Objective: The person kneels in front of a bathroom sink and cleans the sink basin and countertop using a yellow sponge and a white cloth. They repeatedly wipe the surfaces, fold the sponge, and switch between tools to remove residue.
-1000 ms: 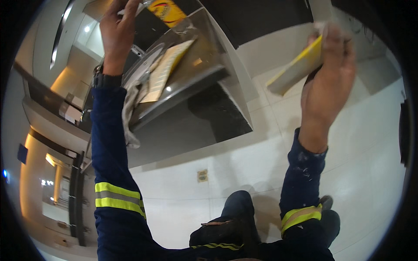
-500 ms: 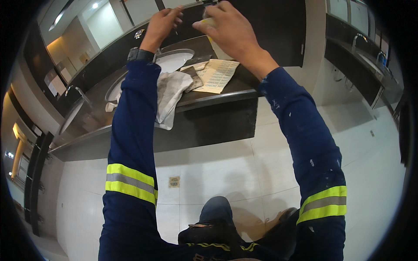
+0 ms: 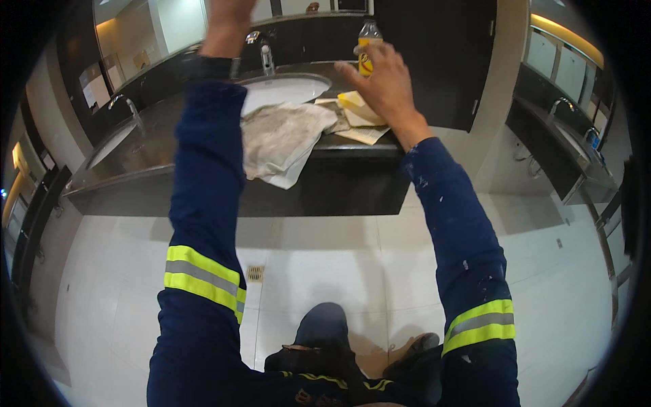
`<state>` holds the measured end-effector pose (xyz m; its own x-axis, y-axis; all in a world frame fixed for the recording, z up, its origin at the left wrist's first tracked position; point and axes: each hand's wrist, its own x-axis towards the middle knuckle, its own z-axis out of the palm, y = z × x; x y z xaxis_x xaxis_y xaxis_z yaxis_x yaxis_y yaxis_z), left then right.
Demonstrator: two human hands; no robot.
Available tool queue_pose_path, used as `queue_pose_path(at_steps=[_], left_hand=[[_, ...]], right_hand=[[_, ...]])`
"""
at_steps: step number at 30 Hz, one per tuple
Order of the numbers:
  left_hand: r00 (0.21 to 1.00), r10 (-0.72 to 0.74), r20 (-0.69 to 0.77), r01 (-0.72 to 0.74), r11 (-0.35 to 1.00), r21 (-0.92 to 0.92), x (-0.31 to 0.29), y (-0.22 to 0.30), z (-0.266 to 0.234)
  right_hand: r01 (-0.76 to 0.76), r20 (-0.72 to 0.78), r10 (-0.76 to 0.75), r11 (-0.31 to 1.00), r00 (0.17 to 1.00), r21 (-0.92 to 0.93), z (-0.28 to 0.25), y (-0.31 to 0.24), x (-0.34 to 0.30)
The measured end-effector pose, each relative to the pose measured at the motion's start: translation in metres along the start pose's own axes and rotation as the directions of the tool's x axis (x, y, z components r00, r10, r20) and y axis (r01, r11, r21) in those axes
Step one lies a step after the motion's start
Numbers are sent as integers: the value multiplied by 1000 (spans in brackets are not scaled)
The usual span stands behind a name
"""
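Observation:
My right hand [image 3: 388, 80] reaches over the counter at a small clear bottle [image 3: 369, 32] with a yellow label and dark cap. Its thumb stands apart from the bottle, while the fingers stretch across the label; the bottle's base is hidden. Below this hand, a pale folded pad with a yellow edge [image 3: 359, 110] lies on printed yellowish paper [image 3: 364, 134]. My left hand [image 3: 229, 24] is raised at the upper edge, with its fingers cut off. Nearer to me, a stained whitish cloth [image 3: 285, 136] hangs over the counter's front edge.
The dark counter [image 3: 159, 146] holds a white sink [image 3: 285, 91] with a chrome tap [image 3: 267, 60]. Another basin [image 3: 112, 144] is at the left. A dark panel [image 3: 434, 61] rises behind the counter's right end. Another sink counter [image 3: 542, 129] stands far right. A drain [image 3: 255, 273] sits in the tiled floor.
My left hand has risen, taking its fingers out of view. My right hand, earlier curled around something clear and yellow, now has its fingers spread at the bottle. The whole view has shifted.

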<state>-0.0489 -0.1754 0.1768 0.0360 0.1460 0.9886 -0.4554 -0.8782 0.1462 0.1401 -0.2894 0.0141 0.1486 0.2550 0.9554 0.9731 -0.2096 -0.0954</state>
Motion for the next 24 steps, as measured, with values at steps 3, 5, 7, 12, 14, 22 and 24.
queue_pose_path(at_steps=[3,5,7,12,14,22,24], left_hand=[[978,30,208,-89,955,283,-46,23,-61],[982,0,190,-102,844,526,-95,-1,-90],[964,-173,200,-22,700,714,-141,-28,-121],[907,-420,6,372,809,454,-167,-96,-155],[878,-478,19,403,762,507,-177,-101,-144],[959,-197,203,43,811,583,-123,-80,-123],[961,-38,275,-130,813,567,-92,-53,-74]], right_hand=[[242,-88,-234,967,968,86,-4,5,-5],[266,137,-299,940,944,211,-12,-20,1],[178,416,-325,918,849,353,-24,-75,-1],[342,595,-489,872,638,350,-17,-130,-32],[372,424,-500,860,756,350,-17,-122,-47],[-280,49,381,580,923,765,-147,-97,-173],[-516,95,807,277,583,811,-169,-62,-236]])
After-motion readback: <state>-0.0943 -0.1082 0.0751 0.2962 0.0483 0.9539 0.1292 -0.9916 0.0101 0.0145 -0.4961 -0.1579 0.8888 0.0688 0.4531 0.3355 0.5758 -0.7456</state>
